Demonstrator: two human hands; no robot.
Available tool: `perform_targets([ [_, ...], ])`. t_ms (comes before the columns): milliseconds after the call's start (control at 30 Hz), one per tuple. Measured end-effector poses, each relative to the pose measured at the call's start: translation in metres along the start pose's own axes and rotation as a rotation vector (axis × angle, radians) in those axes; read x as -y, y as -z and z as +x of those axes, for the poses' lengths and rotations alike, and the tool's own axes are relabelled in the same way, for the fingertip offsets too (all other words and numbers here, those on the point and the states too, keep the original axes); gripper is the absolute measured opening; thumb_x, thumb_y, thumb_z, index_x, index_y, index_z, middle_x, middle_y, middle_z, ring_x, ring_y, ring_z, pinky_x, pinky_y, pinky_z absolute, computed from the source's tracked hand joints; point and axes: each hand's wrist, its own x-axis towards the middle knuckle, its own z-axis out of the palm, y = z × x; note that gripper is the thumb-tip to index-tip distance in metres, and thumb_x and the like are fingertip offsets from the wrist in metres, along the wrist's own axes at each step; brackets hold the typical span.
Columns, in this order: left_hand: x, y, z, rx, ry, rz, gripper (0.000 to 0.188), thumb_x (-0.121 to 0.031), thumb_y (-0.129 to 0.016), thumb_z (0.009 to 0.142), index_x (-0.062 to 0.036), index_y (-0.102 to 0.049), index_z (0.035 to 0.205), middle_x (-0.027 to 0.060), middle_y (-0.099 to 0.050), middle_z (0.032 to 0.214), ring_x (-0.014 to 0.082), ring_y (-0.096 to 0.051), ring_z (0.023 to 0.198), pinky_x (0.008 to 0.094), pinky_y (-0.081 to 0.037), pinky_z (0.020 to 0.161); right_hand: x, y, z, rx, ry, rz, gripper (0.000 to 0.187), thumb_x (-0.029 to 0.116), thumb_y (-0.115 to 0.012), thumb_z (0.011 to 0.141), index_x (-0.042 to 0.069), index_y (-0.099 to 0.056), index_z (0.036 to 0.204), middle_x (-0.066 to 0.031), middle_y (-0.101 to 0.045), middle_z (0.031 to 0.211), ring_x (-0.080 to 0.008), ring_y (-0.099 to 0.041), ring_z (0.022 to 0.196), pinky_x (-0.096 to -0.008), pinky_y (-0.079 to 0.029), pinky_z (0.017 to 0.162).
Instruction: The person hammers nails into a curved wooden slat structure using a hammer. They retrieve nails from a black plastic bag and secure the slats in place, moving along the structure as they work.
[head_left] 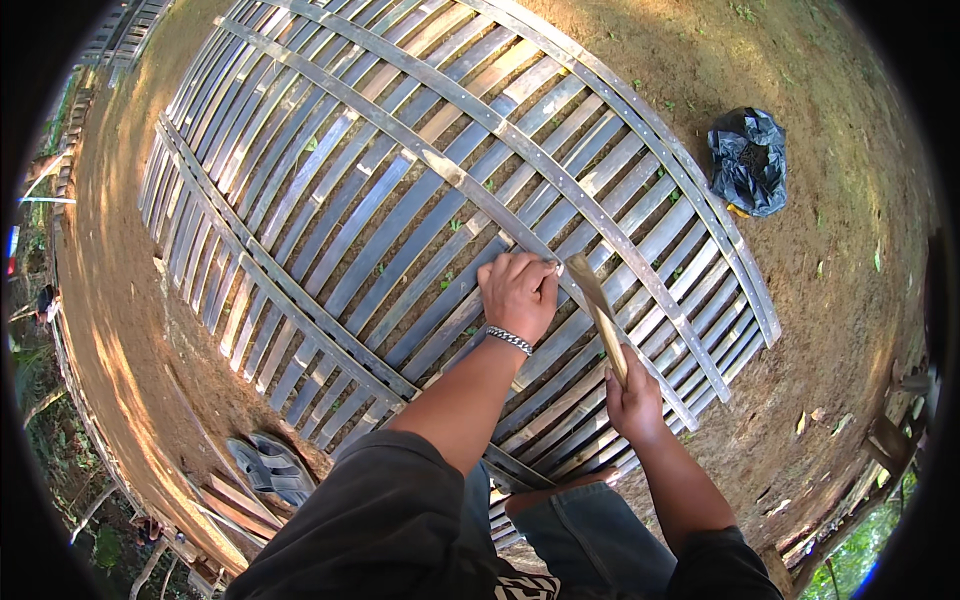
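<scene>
Grey strip [490,204] under left hand [518,298], fingers curled, I can't tell on what; right hand [636,402] grips a tool [598,308].

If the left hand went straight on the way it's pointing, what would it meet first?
Most likely the long diagonal strip right in front of the left hand; its fingers may be touching it already, as depth is unclear here.

Dark shirt [370,520], blue denim shorts [600,535], chain bracelet [510,340] (silvery).
</scene>
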Motion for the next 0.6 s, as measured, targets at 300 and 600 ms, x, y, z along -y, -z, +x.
perform_targets([
  [300,-0.003,0.004,0.001,0.033,0.027,0.027,0.007,-0.013,-0.077,0.079,-0.0135,-0.07,0.081,-0.0012,-0.07,0.095,0.0232,-0.062,0.095,0.0413,-0.04,0.088,0.004,-0.003,-0.005,-0.022,0.014,0.001,0.042,0.005,-0.066,0.094,-0.001,-0.055,0.134,-0.0279,-0.07,0.112,-0.0449,-0.071,0.094,-0.0465,-0.059,0.08],
  [600,0.0,0.0,-0.001,0.034,0.024,0.038,0.005,-0.014,-0.076,0.08,-0.0136,-0.071,0.081,-0.001,-0.069,0.093,0.0233,-0.062,0.093,0.0415,-0.041,0.087,0.002,-0.003,0.0,-0.04,0.035,-0.015,0.044,0.004,-0.066,0.093,-0.002,-0.054,0.135,-0.0264,-0.071,0.108,-0.0443,-0.072,0.092,-0.0466,-0.059,0.079],
])
